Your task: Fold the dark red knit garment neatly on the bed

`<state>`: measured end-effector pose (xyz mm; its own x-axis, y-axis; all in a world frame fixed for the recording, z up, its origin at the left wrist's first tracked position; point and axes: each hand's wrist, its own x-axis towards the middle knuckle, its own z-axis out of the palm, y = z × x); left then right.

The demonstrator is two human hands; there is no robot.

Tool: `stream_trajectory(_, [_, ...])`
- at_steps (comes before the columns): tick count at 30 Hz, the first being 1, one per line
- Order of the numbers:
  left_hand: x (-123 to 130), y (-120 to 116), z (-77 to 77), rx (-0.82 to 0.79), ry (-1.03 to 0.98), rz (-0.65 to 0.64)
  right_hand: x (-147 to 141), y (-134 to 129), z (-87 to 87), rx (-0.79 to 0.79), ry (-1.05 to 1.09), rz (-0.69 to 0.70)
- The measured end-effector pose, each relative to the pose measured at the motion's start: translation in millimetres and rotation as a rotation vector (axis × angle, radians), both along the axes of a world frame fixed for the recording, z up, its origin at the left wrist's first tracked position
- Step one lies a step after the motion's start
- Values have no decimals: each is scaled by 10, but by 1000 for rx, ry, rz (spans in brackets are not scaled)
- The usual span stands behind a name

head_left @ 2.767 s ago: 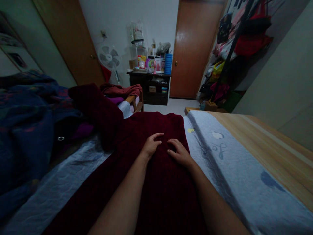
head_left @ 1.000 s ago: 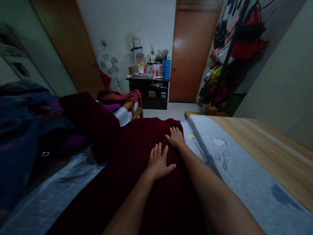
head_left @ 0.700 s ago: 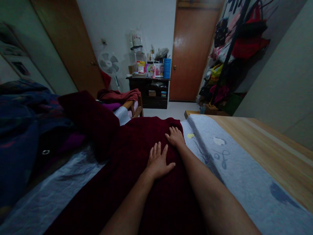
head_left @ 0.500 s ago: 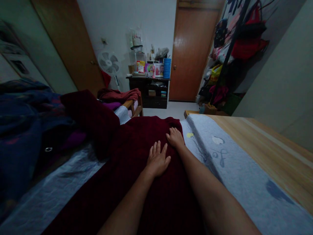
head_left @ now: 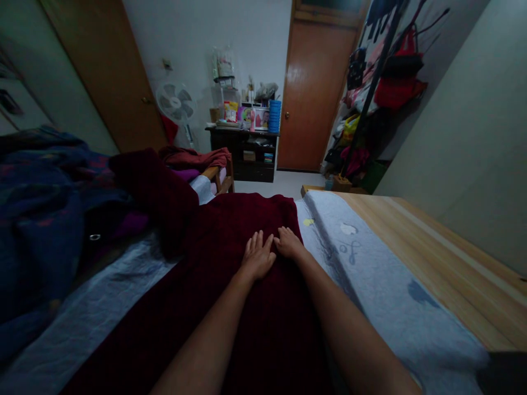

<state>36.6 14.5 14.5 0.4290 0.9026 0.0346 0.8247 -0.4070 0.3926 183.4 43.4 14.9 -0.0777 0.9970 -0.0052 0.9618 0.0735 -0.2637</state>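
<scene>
A dark red cloth (head_left: 214, 280) is spread over the bed, with a raised, bunched part at its left. My left hand (head_left: 258, 255) lies flat on the cloth near the middle, palm down, fingers apart. Just to its right, my right hand (head_left: 288, 242) rests on the same cloth near its right edge, fingers stretched out. The two hands are close together, and neither holds anything. To the right of the cloth shows a light blue-grey bed cover (head_left: 370, 274) with printed shapes.
Dark blue patterned bedding (head_left: 37, 208) is heaped at the left. Bare wooden board (head_left: 444, 241) runs along the right. Farther back stand a fan (head_left: 175, 102), a dark cabinet (head_left: 242, 156), a door (head_left: 315, 93) and hanging bags (head_left: 397, 90).
My right hand has moved back and closer to my left hand on the cloth. My left hand has shifted slightly forward. The view has turned a little to the right.
</scene>
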Motion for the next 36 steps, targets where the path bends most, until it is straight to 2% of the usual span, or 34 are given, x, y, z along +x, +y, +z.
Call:
stream_trajectory(8, [-19, 61, -94, 17, 6, -20, -77, -662, 165, -22, -17, -12])
stream_trajectory(12, [6, 75, -75, -15, 79, -7, -169, -1112, 149, 97, -51, -80])
stream_trajectory(15, [22, 71, -42, -22, 111, -3, -242, -1435, 127, 168, -64, -54])
stream_trajectory(23, [58, 81, 29, -48, 169, 13, -313, -2114, 120, 97, 24, 13])
stream_trajectory(27, [73, 49, 86, -41, 183, 7, -312, -2305, 56, 184, 79, 6])
stream_trajectory(30, [37, -74, 123, -5, 187, -27, -300, -2347, 4, 260, 117, -1])
stream_trajectory(34, [-124, -386, 136, 87, 175, -230, -281, -2342, -37, 311, 147, 3])
stream_trajectory(36, [-240, -585, 148, 73, 155, -319, -271, -2336, -55, 328, 147, 10])
